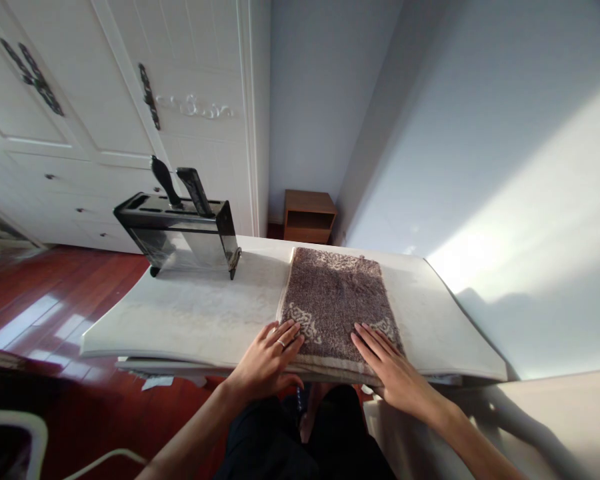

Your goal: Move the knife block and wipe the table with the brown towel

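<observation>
A folded brown towel (340, 300) with cream patterns and a pale edge lies flat on a white tabletop (195, 320). On its near left corner rests my left hand (275, 353), fingers stretched out over the cloth, a ring on one finger and the thumb down by the table's front edge. My right hand (385, 363) lies across the near right corner, its fingers flat and extended on the towel. Neither hand grips the cloth. The towel's near side hangs slightly at the table's front edge, partly hidden between the hands.
Left on the table stands a knife block (180, 233) with clear sides and two black-handled knives. White cabinets (200, 80) rise behind it. A small brown wooden stand (309, 212) sits beyond the table, and a pale wall (480, 167) runs along the right.
</observation>
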{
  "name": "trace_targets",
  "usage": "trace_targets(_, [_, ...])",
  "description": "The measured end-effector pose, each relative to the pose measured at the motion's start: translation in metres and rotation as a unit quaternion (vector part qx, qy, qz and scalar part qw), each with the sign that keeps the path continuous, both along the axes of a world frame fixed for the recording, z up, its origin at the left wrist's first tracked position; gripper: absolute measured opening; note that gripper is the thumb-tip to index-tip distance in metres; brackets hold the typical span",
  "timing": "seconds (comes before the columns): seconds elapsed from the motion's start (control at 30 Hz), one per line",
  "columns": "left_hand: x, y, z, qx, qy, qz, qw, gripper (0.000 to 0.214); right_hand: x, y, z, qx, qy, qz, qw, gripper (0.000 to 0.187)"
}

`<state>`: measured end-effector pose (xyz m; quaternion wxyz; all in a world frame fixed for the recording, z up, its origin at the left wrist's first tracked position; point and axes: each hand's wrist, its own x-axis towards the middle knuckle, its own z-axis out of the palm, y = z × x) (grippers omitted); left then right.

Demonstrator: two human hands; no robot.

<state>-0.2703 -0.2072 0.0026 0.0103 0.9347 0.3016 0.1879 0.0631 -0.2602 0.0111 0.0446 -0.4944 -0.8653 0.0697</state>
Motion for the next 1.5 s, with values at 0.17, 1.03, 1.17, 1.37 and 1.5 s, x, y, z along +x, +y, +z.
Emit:
trace_targets(0.17, [-0.008, -0.007, 0.006, 0.022, -0.034, -0.024, 0.999, 0.036, 0.026, 0.002, 0.031, -0.1, 0.09, -0.008, 0.991, 0.064])
trace_targets(1.03, [0.07, 0.208, 0.052, -0.22, -0.19, 0.355, 0.889, 0.02, 0.065, 0.221, 0.076, -0.062, 0.19, -0.129, 0.971, 0.046])
trace_targets(1.17, [0.073, 0.212, 0.041, -0.212, -0.14, 0.382, 0.889, 0.022, 0.063, 0.237, 0.047, -0.045, 0.165, -0.132, 0.976, 0.033])
trace_targets(1.37, [0.082, 0.193, 0.036, -0.098, -0.091, 0.354, 0.926, 0.035, 0.06, 0.234, 0.019, 0.045, 0.147, -0.161, 0.975, 0.029])
trace_targets(1.5, [0.102, 0.177, 0.03, -0.036, -0.046, 0.251, 0.966, 0.039, 0.046, 0.223, 0.019, 0.152, 0.102, -0.157, 0.97, 0.036])
